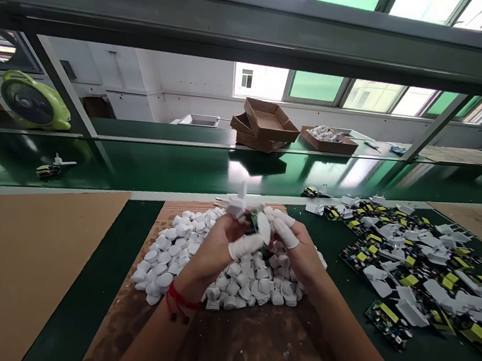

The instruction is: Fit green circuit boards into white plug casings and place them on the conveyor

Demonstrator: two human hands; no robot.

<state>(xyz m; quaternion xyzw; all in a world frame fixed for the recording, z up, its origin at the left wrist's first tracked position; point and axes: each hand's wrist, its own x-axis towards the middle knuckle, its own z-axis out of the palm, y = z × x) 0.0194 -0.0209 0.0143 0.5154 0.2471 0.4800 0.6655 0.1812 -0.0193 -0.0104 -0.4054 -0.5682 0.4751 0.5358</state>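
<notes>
Over a pile of small white pads [256, 280], my two hands meet around a small circuit board [254, 221] with a white plastic piece [238, 205] standing up from it. My left hand [219, 241] is closed on the board, and its thumb wears a white finger cot. One round white pad [263, 227] sits against the board's near end. My right hand [298, 247], also with white finger cots, pinches at that pad from the right. Motion blurs the board and fingertips, and the fingers partly hide where they touch.
Many circuit boards with white plastic pieces [410, 250] lie heaped at right. The pads rest on a brown board [249, 348]. Behind runs a green conveyor belt [160, 166] bearing a few boards. Cardboard trays [271, 120] and a green fan [34, 101] stand beyond, under a metal beam [257, 27].
</notes>
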